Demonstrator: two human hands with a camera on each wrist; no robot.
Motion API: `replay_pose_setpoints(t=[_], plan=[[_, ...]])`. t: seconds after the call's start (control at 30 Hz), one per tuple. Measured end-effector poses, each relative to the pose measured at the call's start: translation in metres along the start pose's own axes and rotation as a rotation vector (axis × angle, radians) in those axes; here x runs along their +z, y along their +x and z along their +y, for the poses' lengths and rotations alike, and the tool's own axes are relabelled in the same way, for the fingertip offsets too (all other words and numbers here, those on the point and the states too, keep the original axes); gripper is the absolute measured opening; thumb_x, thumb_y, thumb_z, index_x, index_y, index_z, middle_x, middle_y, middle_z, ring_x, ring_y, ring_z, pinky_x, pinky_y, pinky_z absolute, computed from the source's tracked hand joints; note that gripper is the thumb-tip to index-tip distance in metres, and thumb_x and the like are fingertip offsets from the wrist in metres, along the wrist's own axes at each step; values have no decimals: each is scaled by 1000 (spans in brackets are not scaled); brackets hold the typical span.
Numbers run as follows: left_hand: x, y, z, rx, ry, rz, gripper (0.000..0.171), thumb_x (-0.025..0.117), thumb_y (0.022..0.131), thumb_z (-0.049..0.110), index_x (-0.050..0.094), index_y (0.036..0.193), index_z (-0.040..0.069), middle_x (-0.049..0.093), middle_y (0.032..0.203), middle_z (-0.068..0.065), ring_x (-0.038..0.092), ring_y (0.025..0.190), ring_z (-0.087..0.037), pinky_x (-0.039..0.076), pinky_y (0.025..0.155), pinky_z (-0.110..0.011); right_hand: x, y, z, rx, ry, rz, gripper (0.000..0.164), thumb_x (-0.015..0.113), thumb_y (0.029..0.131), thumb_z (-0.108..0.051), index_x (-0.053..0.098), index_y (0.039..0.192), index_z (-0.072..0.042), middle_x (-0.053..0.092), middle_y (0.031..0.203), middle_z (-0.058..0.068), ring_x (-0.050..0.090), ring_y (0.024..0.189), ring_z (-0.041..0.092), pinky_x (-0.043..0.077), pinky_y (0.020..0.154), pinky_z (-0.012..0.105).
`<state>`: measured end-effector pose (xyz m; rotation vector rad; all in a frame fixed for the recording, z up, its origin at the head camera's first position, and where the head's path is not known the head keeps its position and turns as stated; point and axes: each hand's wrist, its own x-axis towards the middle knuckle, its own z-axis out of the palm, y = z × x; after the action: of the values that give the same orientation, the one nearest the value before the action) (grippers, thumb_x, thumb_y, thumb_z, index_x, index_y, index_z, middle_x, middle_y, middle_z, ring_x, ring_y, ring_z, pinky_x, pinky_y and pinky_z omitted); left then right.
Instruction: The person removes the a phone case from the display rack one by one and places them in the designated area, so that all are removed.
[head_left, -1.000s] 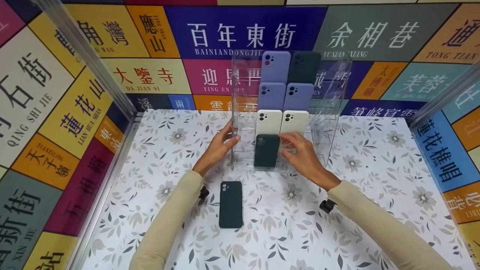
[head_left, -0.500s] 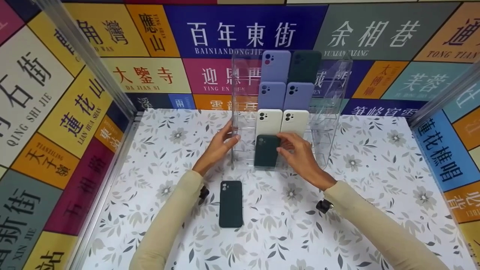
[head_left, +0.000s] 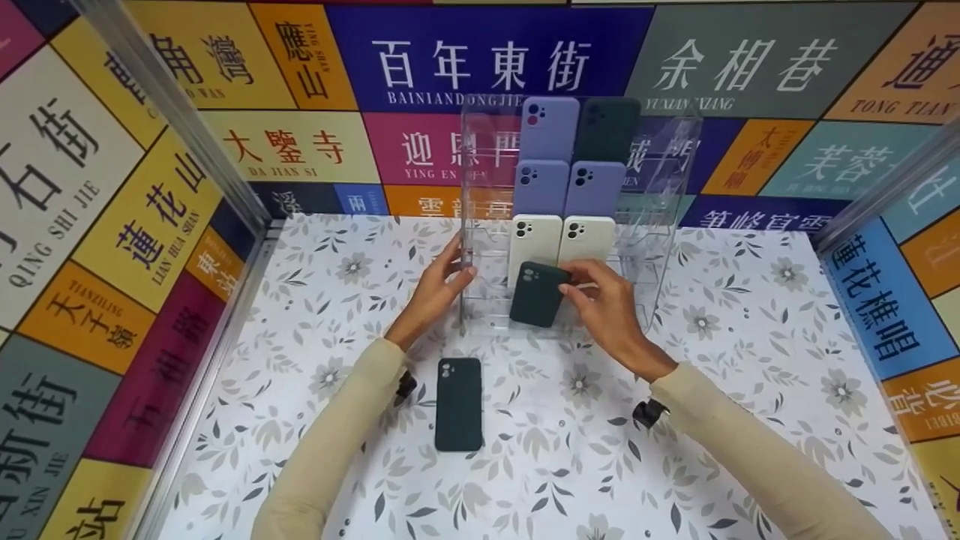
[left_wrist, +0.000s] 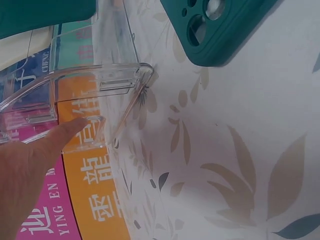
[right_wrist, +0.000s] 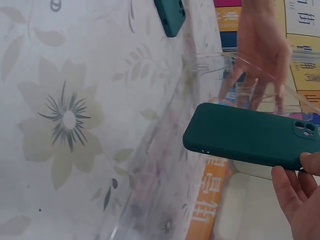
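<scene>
My right hand [head_left: 609,307] pinches a dark green phone case [head_left: 538,295] by its upper right edge, thumb in front. The case tilts at the lowest tier of a clear tiered display stand [head_left: 634,289]; in the right wrist view its lower end stands free. My left hand [head_left: 433,291] rests against the stand's left side with fingers extended, and in the right wrist view these fingers [right_wrist: 257,90] are spread beyond the clear panel. Another dark green phone case [head_left: 459,405] lies flat on the table in front, camera end away from me.
Higher tiers hold two white cases [head_left: 534,238], two lilac cases [head_left: 541,187], then a lilac case [head_left: 550,126] beside a dark green one [head_left: 609,127]. The stand is on a flower-patterned tabletop [head_left: 750,420]. Walls with coloured lettered panels [head_left: 487,56] enclose the back and sides.
The gripped green case has gone from standing straight in the lowest tier to tilted and slightly raised. My right hand first closed on its edge. The left hand stays at the stand's side.
</scene>
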<state>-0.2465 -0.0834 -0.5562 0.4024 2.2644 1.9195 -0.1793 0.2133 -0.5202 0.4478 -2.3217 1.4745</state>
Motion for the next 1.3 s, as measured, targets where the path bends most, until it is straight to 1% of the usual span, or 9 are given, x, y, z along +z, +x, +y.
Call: replay_pose_setpoints(t=[0.13, 0.23, 0.3, 0.47, 0.53, 0.73, 0.97, 1.13, 1.3], plan=[[0, -2, -1, -1, -32, 13, 72, 60, 113, 15, 25, 177, 16, 48, 165, -27, 53, 149, -39, 49, 118, -54, -8, 0, -5, 1, -3, 13, 26, 80, 97, 7, 77, 122, 0, 76, 110, 15, 75, 102, 30, 58, 85, 17], [0, -2, -1, -7, -46, 8, 73, 60, 112, 15, 26, 177, 19, 48, 165, -24, 53, 149, -37, 49, 118, -54, -13, -2, -5, 24, -2, 21, 27, 80, 96, 8, 77, 121, 0, 77, 109, 14, 75, 101, 29, 58, 84, 16], [1, -2, -1, -7, -59, -1, 74, 61, 112, 15, 26, 177, 20, 49, 165, -22, 53, 149, -39, 48, 118, -54, -16, -5, -5, 39, 4, 25, 28, 81, 94, 9, 78, 121, 0, 77, 109, 13, 75, 101, 27, 59, 83, 16], [0, -1, -1, -21, -80, -9, 75, 61, 112, 17, 25, 177, 20, 45, 167, -26, 51, 150, -40, 46, 120, -56, -19, -10, -6, 54, 21, 17, 31, 82, 93, 11, 78, 121, 0, 78, 109, 11, 74, 99, 25, 61, 83, 19], [0, -1, -2, -25, -81, -5, 74, 60, 112, 17, 25, 177, 20, 44, 168, -27, 51, 150, -38, 46, 120, -55, -19, -12, -6, 58, 27, 9, 31, 82, 93, 11, 78, 121, 1, 78, 109, 12, 74, 99, 24, 61, 83, 20], [1, -1, -3, -8, -70, 3, 74, 61, 112, 18, 25, 177, 19, 48, 165, -24, 53, 149, -42, 47, 120, -55, -14, -23, -5, 96, 23, -15, 31, 83, 92, 10, 80, 121, -2, 79, 108, 10, 75, 98, 22, 61, 83, 19], [1, -5, -2, 0, -56, -2, 74, 62, 114, 22, 25, 177, 16, 45, 168, -26, 52, 150, -39, 46, 120, -54, -6, -39, -6, 126, 43, -81, 30, 81, 94, 10, 80, 122, -1, 79, 108, 11, 76, 98, 28, 62, 82, 20], [1, -3, -3, 26, -53, -11, 74, 62, 114, 18, 23, 177, 14, 48, 166, -24, 53, 148, -43, 48, 119, -54, -2, -48, -7, 164, 45, -119, 31, 81, 95, 8, 80, 124, -2, 78, 107, 9, 77, 99, 29, 61, 82, 18], [1, -2, -4, 31, -55, -15, 74, 61, 114, 17, 23, 177, 14, 47, 166, -26, 52, 148, -46, 48, 119, -54, 2, -52, -8, 232, 87, -137, 31, 81, 94, 9, 80, 123, -3, 77, 103, 11, 77, 96, 28, 63, 81, 22]])
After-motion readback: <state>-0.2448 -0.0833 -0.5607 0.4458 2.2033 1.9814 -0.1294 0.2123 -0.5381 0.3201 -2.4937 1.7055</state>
